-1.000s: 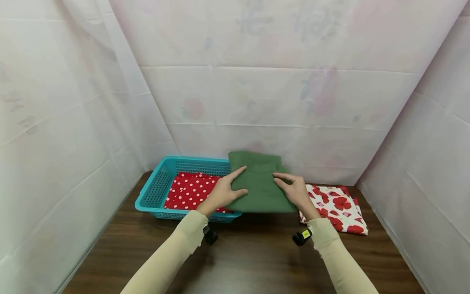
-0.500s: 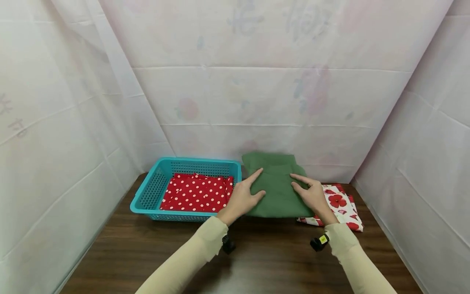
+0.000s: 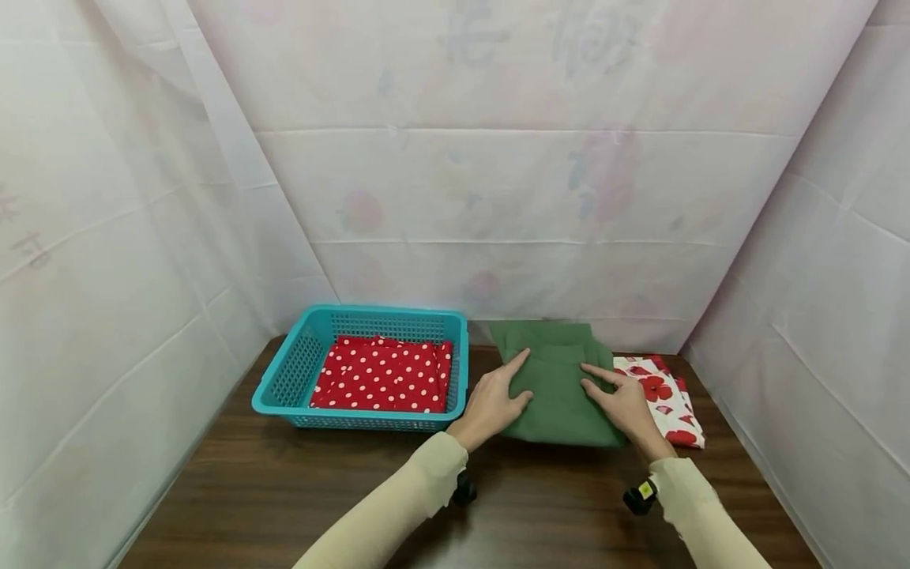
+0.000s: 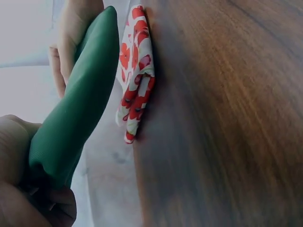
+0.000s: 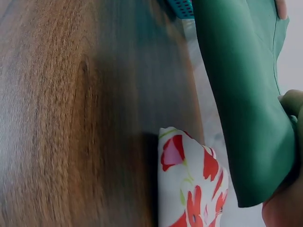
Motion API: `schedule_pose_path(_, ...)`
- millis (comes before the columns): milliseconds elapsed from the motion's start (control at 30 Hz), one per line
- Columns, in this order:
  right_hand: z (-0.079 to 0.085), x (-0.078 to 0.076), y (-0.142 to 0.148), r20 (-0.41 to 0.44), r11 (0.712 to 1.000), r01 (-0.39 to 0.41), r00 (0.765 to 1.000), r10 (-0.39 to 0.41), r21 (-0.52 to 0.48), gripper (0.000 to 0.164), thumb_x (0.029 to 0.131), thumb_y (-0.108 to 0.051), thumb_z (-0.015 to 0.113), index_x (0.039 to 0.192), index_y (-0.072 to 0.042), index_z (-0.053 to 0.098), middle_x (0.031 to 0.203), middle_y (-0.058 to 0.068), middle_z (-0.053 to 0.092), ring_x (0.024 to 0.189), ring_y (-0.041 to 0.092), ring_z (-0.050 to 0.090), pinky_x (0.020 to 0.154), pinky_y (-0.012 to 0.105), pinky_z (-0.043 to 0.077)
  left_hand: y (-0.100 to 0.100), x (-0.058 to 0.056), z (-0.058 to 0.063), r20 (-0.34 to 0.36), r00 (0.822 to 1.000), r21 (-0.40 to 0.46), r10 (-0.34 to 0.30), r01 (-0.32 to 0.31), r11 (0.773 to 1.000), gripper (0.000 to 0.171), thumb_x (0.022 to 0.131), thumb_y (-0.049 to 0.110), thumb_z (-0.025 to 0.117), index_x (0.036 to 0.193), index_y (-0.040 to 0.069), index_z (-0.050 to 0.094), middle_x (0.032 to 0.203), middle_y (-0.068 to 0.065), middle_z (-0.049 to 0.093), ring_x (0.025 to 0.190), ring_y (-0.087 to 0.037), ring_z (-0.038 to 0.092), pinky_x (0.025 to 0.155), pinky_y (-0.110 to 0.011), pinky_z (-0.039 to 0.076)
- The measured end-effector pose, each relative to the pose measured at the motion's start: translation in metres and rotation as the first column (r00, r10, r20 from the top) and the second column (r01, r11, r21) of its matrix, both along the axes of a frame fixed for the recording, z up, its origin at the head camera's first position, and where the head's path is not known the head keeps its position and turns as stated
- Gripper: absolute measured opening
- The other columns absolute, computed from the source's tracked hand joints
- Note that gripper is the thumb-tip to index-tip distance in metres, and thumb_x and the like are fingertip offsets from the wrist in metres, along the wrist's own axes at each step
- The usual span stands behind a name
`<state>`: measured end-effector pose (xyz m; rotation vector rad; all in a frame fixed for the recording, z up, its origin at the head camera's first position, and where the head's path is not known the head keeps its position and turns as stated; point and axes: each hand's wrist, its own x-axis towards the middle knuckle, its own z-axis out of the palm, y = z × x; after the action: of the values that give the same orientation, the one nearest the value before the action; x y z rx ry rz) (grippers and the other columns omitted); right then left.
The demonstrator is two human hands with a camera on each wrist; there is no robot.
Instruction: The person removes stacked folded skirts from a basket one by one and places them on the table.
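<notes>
A folded green cloth [image 3: 558, 399] is held up between both hands, tilted, above the dark wooden table. My left hand [image 3: 492, 403] grips its left side, thumb and index finger on top; in the left wrist view other fingers [image 4: 61, 208] curl beneath it. At the right side my right hand [image 3: 627, 405] holds it the same way, and the right wrist view has the cloth [image 5: 246, 104] between thumb and fingers, apart from the table. A folded white cloth with red flowers [image 3: 664, 403] lies on the table beside and partly behind the green one.
To the left stands a turquoise plastic basket [image 3: 359, 416] with a folded red polka-dot cloth [image 3: 384, 378] in it. Pale printed fabric walls [image 3: 455, 190] enclose the table [image 3: 298, 490] at the back and both sides.
Both hands have carried the green cloth rightward, off the basket's right end, then lowered it toward the table. The red polka-dot cloth now shows fully. More of the floral cloth is covered from view.
</notes>
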<state>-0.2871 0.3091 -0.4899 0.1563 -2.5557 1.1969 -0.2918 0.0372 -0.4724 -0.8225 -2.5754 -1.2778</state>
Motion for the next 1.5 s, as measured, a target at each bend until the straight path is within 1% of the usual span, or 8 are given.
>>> schedule_pose_path(233, -0.013, -0.007, -0.009, -0.003, 0.999, 0.034, 0.999, -0.034, 0.002, 0.035, 0.098, -0.028, 0.073, 0.13, -0.015, 0.074, 0.137, 0.02, 0.066, 0.098, 0.018, 0.067, 0.071, 0.025, 0.049, 0.001, -0.004, -0.016, 0.049, 0.998, 0.041, 0.046, -0.049, 0.998, 0.076, 0.099, 0.016, 0.069, 0.164, 0.019, 0.03, 0.156, -0.017, 0.05, 0.043, -0.008, 0.043, 0.052, -0.023, 0.041)
schedule_pose_path(333, -0.019, -0.012, -0.014, 0.008, 0.999, 0.038, 0.999, -0.038, -0.009, 0.033, 0.098, -0.029, 0.072, 0.128, -0.016, 0.075, 0.133, 0.02, 0.068, 0.061, 0.002, 0.044, 0.056, 0.021, 0.038, 0.001, -0.005, -0.023, 0.054, 0.995, 0.05, 0.082, -0.085, 0.995, 0.075, 0.098, 0.012, 0.068, 0.163, 0.016, 0.031, 0.158, -0.019, 0.046, 0.044, -0.006, 0.041, 0.054, -0.023, 0.041)
schedule_pose_path(500, -0.024, -0.019, -0.023, 0.025, 0.999, 0.018, 1.0, -0.016, -0.051, 0.032, 0.099, -0.027, 0.071, 0.128, -0.014, 0.074, 0.13, 0.023, 0.068, 0.045, 0.003, 0.017, 0.045, 0.026, 0.03, 0.001, -0.009, -0.035, 0.035, 0.991, 0.079, 0.127, -0.13, 0.988, 0.072, 0.099, 0.006, 0.065, 0.162, 0.01, 0.032, 0.161, -0.022, 0.04, 0.049, -0.015, 0.049, 0.057, -0.027, 0.044)
schedule_pose_path(633, -0.028, -0.023, -0.028, 0.02, 0.999, 0.019, 1.0, -0.018, -0.05, 0.031, 0.099, -0.024, 0.071, 0.127, -0.012, 0.075, 0.089, 0.03, 0.073, 0.042, 0.001, 0.014, 0.041, 0.023, 0.027, 0.0, -0.013, -0.044, 0.015, 0.991, 0.067, 0.132, -0.133, 0.989, 0.07, 0.099, 0.003, 0.063, 0.162, 0.006, 0.031, 0.16, -0.024, 0.04, 0.099, -0.037, 0.071, 0.08, -0.04, 0.06)
schedule_pose_path(733, -0.031, -0.027, -0.032, 0.014, 1.0, 0.01, 1.0, -0.009, -0.02, 0.03, 0.099, -0.022, 0.07, 0.126, -0.011, 0.076, 0.075, 0.028, 0.07, 0.044, 0.0, 0.013, 0.042, 0.023, 0.026, -0.003, -0.015, -0.05, 0.027, 0.991, 0.045, 0.133, -0.134, 0.99, 0.07, 0.099, -0.001, 0.063, 0.161, 0.003, 0.031, 0.159, -0.027, 0.04, 0.139, -0.046, 0.048, 0.104, -0.052, 0.052)
schedule_pose_path(1067, -0.036, -0.031, -0.048, 0.011, 0.995, -0.064, 0.998, 0.063, 0.079, 0.032, 0.097, -0.013, 0.071, 0.128, -0.004, 0.073, 0.05, 0.009, 0.059, 0.039, -0.001, 0.015, 0.041, 0.021, 0.026, -0.005, -0.024, -0.063, 0.095, 0.986, 0.053, 0.133, -0.139, 0.989, 0.067, 0.096, -0.009, 0.057, 0.158, -0.005, 0.03, 0.155, -0.037, 0.038, 0.143, -0.054, 0.038, 0.105, -0.057, 0.049)
schedule_pose_path(1367, -0.044, -0.032, -0.057, 0.049, 0.99, -0.035, 0.998, 0.029, 0.133, 0.034, 0.094, -0.008, 0.073, 0.127, 0.0, 0.072, 0.112, 0.03, 0.073, 0.045, 0.008, 0.029, 0.053, 0.027, 0.037, -0.005, -0.03, -0.069, 0.118, 0.98, -0.025, 0.163, -0.161, 0.987, 0.065, 0.095, -0.005, 0.061, 0.155, -0.005, 0.036, 0.152, -0.039, 0.039, 0.135, -0.051, 0.049, 0.102, -0.055, 0.051)
schedule_pose_path(1500, -0.048, -0.031, -0.059, 0.061, 0.984, -0.03, 0.998, 0.02, 0.177, 0.037, 0.092, -0.007, 0.074, 0.128, 0.002, 0.07, 0.124, 0.031, 0.069, 0.063, 0.022, 0.062, 0.068, 0.041, 0.054, -0.004, -0.032, -0.068, 0.124, 0.978, -0.021, 0.168, -0.166, 0.986, 0.065, 0.094, -0.006, 0.062, 0.153, -0.007, 0.036, 0.152, -0.042, 0.036, 0.136, -0.054, 0.046, 0.104, -0.057, 0.049)
